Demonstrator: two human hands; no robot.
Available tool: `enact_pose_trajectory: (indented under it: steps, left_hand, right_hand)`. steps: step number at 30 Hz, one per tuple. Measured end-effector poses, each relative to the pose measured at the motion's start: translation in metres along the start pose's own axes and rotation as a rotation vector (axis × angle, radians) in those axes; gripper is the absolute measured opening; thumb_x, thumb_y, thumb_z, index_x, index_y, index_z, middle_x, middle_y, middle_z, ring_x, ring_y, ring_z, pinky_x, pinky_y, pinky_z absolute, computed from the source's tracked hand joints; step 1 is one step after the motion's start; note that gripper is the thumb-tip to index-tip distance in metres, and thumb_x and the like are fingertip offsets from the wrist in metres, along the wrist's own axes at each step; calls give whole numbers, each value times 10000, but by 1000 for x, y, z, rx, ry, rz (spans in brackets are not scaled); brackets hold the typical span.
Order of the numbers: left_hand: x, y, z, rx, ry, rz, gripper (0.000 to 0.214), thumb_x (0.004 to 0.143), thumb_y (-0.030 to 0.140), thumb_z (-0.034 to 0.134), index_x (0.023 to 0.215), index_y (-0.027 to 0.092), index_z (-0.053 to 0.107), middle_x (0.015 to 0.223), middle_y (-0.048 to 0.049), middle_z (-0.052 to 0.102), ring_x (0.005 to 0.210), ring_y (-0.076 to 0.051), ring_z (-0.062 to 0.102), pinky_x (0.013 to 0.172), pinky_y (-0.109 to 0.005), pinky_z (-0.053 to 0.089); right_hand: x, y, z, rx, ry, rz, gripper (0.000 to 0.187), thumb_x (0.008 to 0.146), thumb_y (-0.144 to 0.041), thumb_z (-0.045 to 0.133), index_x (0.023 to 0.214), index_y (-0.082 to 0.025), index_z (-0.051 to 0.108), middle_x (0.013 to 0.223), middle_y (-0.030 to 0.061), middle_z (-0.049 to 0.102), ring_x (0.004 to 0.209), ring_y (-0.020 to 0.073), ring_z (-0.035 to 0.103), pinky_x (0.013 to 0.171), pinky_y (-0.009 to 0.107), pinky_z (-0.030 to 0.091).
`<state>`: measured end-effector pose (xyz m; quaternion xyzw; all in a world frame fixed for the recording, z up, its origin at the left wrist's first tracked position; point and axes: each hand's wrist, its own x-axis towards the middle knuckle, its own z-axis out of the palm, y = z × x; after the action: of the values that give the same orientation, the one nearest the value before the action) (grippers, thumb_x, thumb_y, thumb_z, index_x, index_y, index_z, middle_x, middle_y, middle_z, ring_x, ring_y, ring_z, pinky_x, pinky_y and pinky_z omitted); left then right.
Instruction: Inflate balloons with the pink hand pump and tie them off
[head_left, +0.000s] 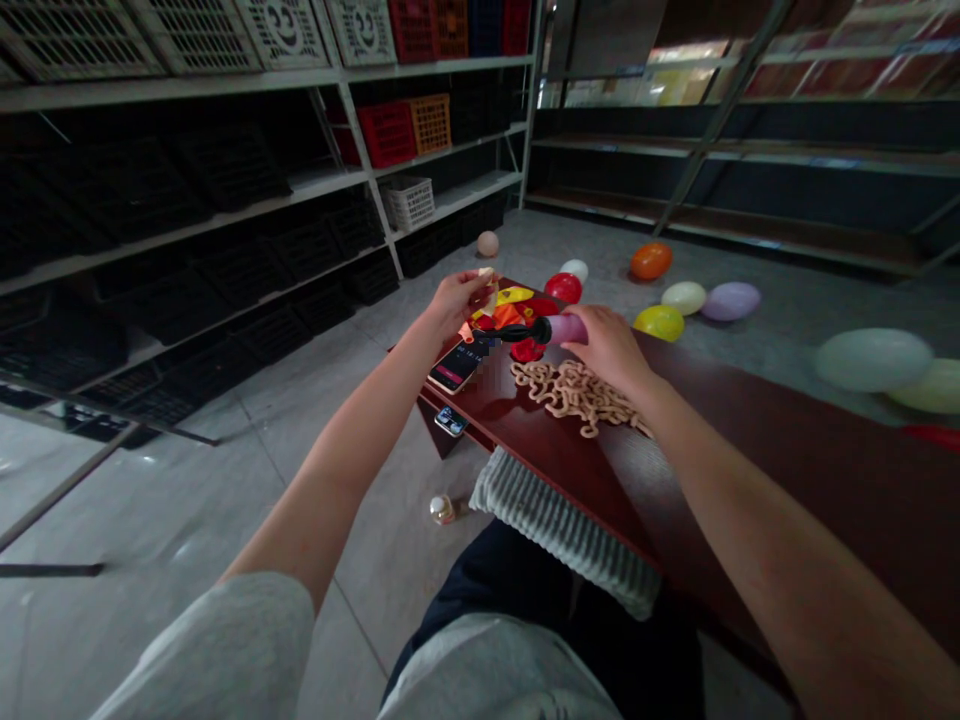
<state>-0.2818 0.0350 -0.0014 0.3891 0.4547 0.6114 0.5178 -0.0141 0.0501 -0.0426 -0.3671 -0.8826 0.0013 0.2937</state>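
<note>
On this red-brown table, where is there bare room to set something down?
The table is bare right of the beige chain pile, toward the near edge. The far corner is crowded: uninflated balloons, a phone, both hands.

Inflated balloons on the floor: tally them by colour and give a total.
Counting only what shows clearly beyond the table:
Red balloon: 1
White balloon: 1
Orange balloon: 1
Yellow balloon: 1
Cream balloon: 1
Purple balloon: 1
Beige balloon: 1
Pale green balloons: 2
Total: 9
</note>
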Motion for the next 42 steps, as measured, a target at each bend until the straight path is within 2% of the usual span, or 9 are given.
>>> enact_pose_trajectory:
  steps: [5,9,13,16,21,29,32,37,42]
  left_hand:
    - [-5,9,44,-399,17,-23,116,946,80,536,916,77,647,826,-43,679,757,-69,654,769,-160,522]
    - [-12,-9,94,-647,73,-138,144,961,91,525,882,99,646,858,-31,685,796,-50,651,749,-104,517]
    - [-19,-46,152,-738,96,-272,188,987,132,489,873,117,638,857,-39,690,730,-40,650,653,-83,521]
    - [-20,-74,193,-777,108,-370,150,977,176,524,903,134,648,882,-44,699,717,-57,663,586,-98,518]
    - [-9,-104,242,-813,49,-349,213,1005,144,444,1013,157,657,946,-39,713,756,-51,675,601,-91,523]
    - [1,-137,242,-684,-7,-374,146,978,208,524,1005,176,663,1012,-48,714,938,-100,683,660,-136,531]
    - [1,-138,236,-689,12,-342,137,978,240,531,1004,187,654,1014,-30,715,870,-81,688,636,-135,509]
    - [0,-137,233,-789,-4,-269,154,948,70,522,950,158,649,932,-10,728,720,-64,681,634,-150,508]
    - [-6,-130,236,-812,-58,-233,184,948,71,516,997,152,674,937,-36,729,810,-86,692,684,-157,513]
  right_hand:
    - [-22,19,-40,35,199,146,516,747,-344,720,1212,-197,552,1176,132,631,1092,302,574,948,479,444]
    - [-62,39,-63,281,331,422,544,697,-422,751,1171,-218,579,1157,122,647,1030,283,614,902,463,478]
    - [-108,55,-76,477,343,594,376,790,-475,637,1062,-217,622,1045,113,702,904,225,664,776,360,531]
    - [-139,61,-84,881,279,857,302,794,-474,636,967,-228,656,946,72,723,795,186,665,666,293,533]
    - [-173,64,-94,1370,177,1054,360,820,-528,582,934,-198,673,789,47,699,626,129,624,556,238,528]
    - [-189,67,-102,1699,32,1035,409,831,-531,552,1011,-191,690,788,37,677,616,116,610,536,205,508]
    - [-191,65,-98,1741,-37,1031,397,862,-515,529,1019,-189,693,806,46,682,625,125,615,539,215,508]
    - [-195,61,-89,1743,-176,1005,427,846,-540,545,1026,-181,691,819,66,690,618,144,626,533,243,519]
    - [-195,61,-86,1713,-210,1016,437,860,-536,532,1050,-170,677,816,62,685,612,147,626,541,253,522]
